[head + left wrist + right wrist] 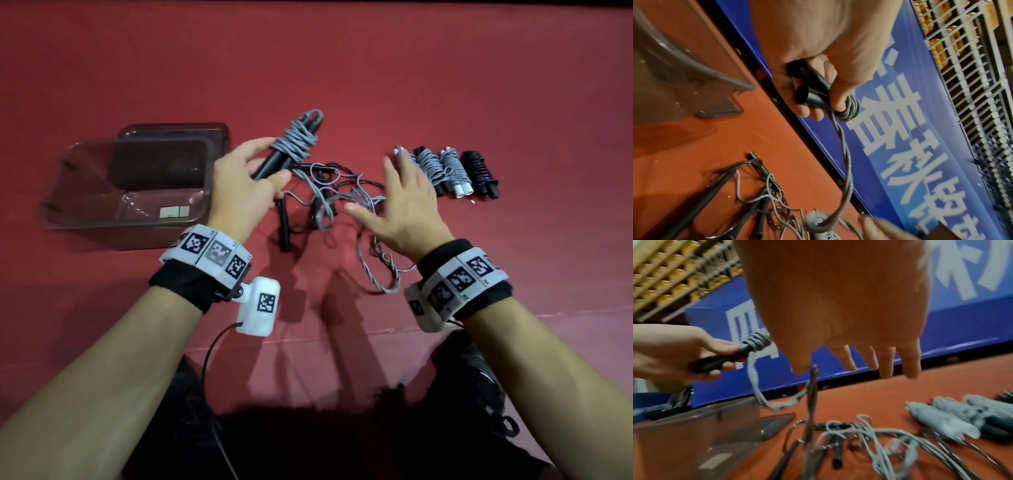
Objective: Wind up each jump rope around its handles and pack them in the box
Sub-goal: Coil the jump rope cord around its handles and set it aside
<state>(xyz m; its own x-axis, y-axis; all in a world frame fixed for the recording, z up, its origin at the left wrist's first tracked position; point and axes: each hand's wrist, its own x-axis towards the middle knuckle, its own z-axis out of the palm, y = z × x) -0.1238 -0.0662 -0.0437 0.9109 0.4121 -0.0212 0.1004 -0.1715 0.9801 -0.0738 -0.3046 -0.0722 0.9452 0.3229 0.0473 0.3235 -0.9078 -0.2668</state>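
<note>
My left hand (267, 164) grips two black handles (274, 162) held side by side, with grey rope (296, 144) wound round their upper half. The left wrist view shows the fingers curled round those handles (813, 92). The rope's loose tail (846, 162) hangs from them down to the mat. My right hand (380, 192) hovers with straight, spread fingers (888, 363) over a tangle of unwound ropes (329, 198). The tail (760, 394) loops up near its thumb; whether they touch I cannot tell. The clear box (102, 236) stands at the left.
Several wound jump ropes (455, 171) lie in a row at the right on the red mat, one partly behind my right fingers. The box lid (178, 132) lies behind the box. A blue banner (838, 386) runs along the mat's far edge.
</note>
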